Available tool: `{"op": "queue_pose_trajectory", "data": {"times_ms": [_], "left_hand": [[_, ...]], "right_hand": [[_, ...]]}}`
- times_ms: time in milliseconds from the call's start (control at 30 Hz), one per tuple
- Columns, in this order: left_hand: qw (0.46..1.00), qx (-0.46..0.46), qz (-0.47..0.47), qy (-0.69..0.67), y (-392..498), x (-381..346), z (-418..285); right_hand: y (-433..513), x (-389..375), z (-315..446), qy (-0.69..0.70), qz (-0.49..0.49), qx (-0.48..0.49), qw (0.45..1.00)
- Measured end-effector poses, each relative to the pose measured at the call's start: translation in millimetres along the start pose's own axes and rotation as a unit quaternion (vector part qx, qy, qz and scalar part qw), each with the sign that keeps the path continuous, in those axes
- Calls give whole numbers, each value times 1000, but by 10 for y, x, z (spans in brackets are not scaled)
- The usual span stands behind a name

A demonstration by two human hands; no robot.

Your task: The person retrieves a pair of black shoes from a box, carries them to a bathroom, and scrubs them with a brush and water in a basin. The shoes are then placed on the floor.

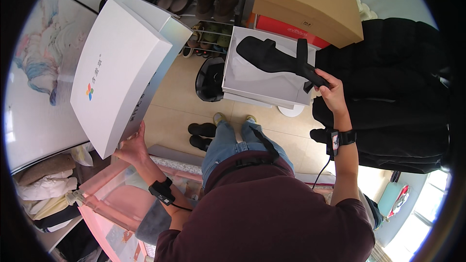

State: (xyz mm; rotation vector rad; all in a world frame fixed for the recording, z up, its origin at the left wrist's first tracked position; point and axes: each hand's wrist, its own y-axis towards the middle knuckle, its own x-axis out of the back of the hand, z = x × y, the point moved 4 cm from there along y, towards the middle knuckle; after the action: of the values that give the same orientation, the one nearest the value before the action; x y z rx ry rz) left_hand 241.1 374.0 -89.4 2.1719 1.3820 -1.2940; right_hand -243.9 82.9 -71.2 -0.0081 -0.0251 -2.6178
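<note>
My left hand [134,148] grips the lower end of a large white cardboard box [113,69] that bears writing and a small coloured logo. The box is held tilted up at the left, with its lid sitting askew on it. At the heel end, my right hand [331,92] holds a black open-toed sandal [269,54] with straps. The sandal is above an open white shoebox [267,100], its toe pointing left. White tissue paper [255,71] lies inside that shoebox, partly hidden by the sandal.
A shoe rack [214,23] with boots, clogs and other shoes stands at the back. Brown [302,7] and red [291,29] shoeboxes are stacked behind the open one. Black garments [389,91] hang at the right. Black shoes [201,136] lie on the floor beside my feet. A pink-framed cot [120,203] is at the lower left.
</note>
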Motion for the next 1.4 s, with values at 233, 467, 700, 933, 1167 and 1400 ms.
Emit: {"op": "queue_pose_trajectory", "data": {"times_ms": [233,467,700,933,1167,1400], "left_hand": [[1000,7,-20,-3,-48,-7,-7],[998,-4,-56,-17,-95,-79,2],[1000,29,-5,-6,-110,-145,31],[998,55,-7,-6,-131,-169,81],[999,33,31,18,-160,-159,69],[999,2,44,21,-163,66,-17]], "right_hand": [[-46,-11,23,58,-41,13,997],[191,135,910,50,-224,162,960],[1075,435,1241,-86,-395,157,901],[1558,891,913,-360,-452,37,815],[1434,583,1082,-413,-421,124,798],[794,-1050,924,-218,-167,197,941]]}}
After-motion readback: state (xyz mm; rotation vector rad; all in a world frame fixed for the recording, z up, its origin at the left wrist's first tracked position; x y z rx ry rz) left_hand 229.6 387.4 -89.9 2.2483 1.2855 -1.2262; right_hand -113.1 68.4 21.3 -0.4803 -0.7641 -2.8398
